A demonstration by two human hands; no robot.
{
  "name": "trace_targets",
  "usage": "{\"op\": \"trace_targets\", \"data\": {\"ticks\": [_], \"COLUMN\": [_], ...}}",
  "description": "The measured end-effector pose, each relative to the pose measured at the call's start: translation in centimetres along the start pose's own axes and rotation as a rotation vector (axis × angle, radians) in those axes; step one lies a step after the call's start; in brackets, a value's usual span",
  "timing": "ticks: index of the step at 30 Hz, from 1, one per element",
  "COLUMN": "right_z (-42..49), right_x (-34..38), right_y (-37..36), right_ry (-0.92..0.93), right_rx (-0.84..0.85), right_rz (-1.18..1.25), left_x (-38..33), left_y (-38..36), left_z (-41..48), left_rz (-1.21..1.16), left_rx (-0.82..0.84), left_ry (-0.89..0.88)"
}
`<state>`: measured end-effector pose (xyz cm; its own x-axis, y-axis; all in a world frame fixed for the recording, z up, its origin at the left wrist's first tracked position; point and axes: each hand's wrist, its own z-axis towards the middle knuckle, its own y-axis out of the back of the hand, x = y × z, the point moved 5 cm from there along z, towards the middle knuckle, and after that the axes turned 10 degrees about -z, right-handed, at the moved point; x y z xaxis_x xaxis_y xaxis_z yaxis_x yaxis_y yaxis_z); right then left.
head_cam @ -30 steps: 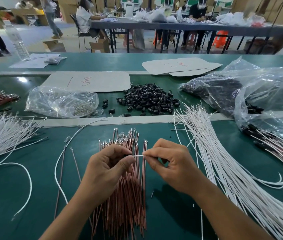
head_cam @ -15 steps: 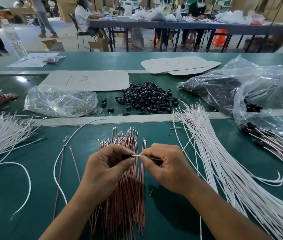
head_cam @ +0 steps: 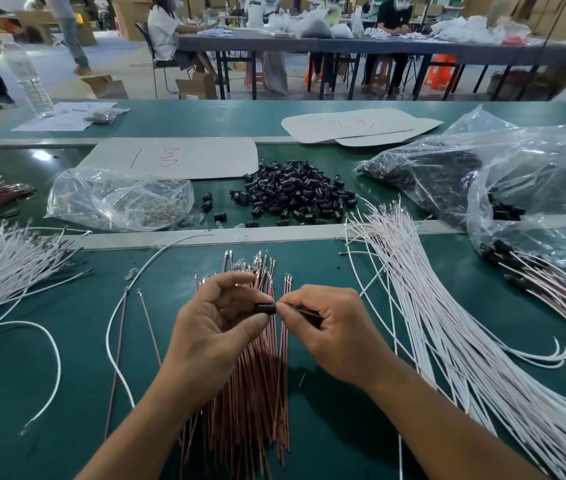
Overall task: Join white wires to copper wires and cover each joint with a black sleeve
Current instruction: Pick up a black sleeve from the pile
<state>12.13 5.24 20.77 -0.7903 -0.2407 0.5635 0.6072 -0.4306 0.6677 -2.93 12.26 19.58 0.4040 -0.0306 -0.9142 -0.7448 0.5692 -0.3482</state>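
Observation:
My left hand (head_cam: 217,323) pinches a small black sleeve (head_cam: 264,309) between thumb and fingers. My right hand (head_cam: 333,329) pinches a thin wire right at the sleeve's right end; the wire runs back under its palm. Both hands hover over a bundle of copper wires (head_cam: 250,393) lying on the green table (head_cam: 14,393). A big fan of white wires (head_cam: 447,323) lies to the right. A heap of loose black sleeves (head_cam: 295,194) sits beyond the grey table rail.
A clear bag of small metal terminals (head_cam: 118,199) lies back left. Large plastic bags (head_cam: 517,178) with black parts sit back right, finished sleeved wires (head_cam: 551,285) beneath them. More white wires (head_cam: 4,268) lie at left, and loose wires (head_cam: 115,323) near my left wrist.
The bare white wire span seen between my hands has disappeared; my right fingertips have closed in against the black sleeve held by my left hand.

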Motion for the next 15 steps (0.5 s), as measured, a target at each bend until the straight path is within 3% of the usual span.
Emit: {"op": "trace_targets", "data": {"ticks": [10,15], "right_z": [0.19,0.24], "right_x": [-0.26,-0.21], "right_y": [0.02,-0.06], "right_ry": [-0.049,-0.013], "right_rx": [0.015,0.060], "right_rz": [0.105,0.056], "left_x": [0.55,-0.36], "left_y": [0.37,0.63], "left_z": [-0.06,0.19], "left_rz": [0.158,0.398], "left_rx": [-0.045,-0.011], "left_ry": [-0.046,-0.096]}}
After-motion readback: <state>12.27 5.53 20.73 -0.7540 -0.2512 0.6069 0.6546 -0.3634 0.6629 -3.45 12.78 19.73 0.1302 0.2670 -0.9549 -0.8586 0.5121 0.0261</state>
